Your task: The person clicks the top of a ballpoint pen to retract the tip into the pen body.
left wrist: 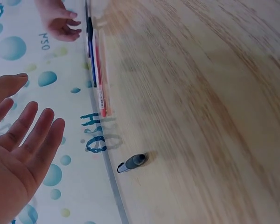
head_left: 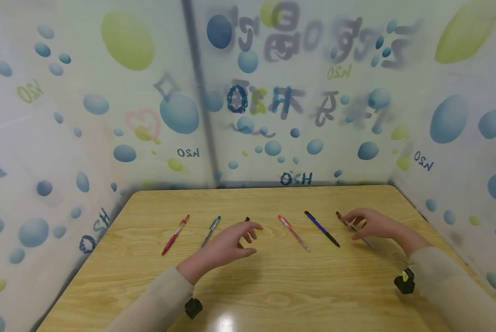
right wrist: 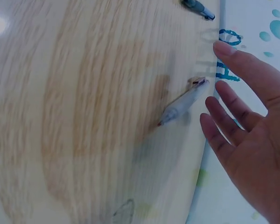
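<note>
My left hand (head_left: 231, 242) hovers over a pen whose black end (head_left: 247, 219) shows past the fingers in the head view; its dark grip (left wrist: 137, 161) appears below the fingers in the left wrist view. The fingers are loosely bent, holding nothing. At the right, my right hand (head_left: 368, 223) is above a slim pen with a brownish-red end (head_left: 339, 215), partly covered by the fingers. The right wrist view shows this clear-barrelled pen (right wrist: 182, 105) on the table, apart from the spread, relaxed fingers. Between the hands lie a red pen (head_left: 293, 233) and a blue pen with black ends (head_left: 321, 228).
Left of my left hand lie a pinkish-red pen (head_left: 175, 235) and a blue-ended clear pen (head_left: 211, 229), partly behind the hand. The pens form a row across the wooden table (head_left: 306, 286). Printed white panels (head_left: 248, 138) stand behind and beside the table.
</note>
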`<state>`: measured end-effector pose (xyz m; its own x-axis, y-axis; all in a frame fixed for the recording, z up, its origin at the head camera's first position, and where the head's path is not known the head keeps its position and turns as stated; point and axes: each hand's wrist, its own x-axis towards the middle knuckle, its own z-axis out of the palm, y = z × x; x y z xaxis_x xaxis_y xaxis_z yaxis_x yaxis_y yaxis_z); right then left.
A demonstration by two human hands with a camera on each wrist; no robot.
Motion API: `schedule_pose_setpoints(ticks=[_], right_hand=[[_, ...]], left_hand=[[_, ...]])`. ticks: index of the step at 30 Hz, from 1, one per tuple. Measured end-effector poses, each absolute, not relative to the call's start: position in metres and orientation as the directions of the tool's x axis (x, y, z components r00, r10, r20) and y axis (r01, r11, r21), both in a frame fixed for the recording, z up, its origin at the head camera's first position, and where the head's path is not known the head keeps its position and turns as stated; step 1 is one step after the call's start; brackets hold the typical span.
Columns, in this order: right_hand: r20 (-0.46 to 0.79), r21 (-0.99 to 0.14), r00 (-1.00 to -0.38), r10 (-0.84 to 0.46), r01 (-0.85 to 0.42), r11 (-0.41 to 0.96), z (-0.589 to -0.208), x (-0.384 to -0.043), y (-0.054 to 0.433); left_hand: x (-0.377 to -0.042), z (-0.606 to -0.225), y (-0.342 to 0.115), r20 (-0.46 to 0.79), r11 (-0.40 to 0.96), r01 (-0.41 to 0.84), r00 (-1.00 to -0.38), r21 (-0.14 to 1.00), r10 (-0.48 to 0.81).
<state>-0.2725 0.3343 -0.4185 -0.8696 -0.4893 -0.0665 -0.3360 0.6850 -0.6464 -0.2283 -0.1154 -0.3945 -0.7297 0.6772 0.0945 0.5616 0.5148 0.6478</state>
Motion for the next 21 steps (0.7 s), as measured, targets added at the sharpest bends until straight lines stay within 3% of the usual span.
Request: schedule_pose_setpoints(ticks=[14, 21], right_hand=[[-0.205, -0.555, -0.877, -0.434, -0.262, 0.790, -0.431, -0.276, 0.346], [-0.226, -0.570, -0.869, -0.439, -0.248, 0.784, -0.431, -0.275, 0.346]], left_hand=[[-0.227, -0.397, -0.116, 0.062, 0.511, 0.535, -0.729, 0.673, 0.681], [-0.227, -0.396, -0.115, 0.055, 0.519, 0.541, -0.725, 0.662, 0.687]])
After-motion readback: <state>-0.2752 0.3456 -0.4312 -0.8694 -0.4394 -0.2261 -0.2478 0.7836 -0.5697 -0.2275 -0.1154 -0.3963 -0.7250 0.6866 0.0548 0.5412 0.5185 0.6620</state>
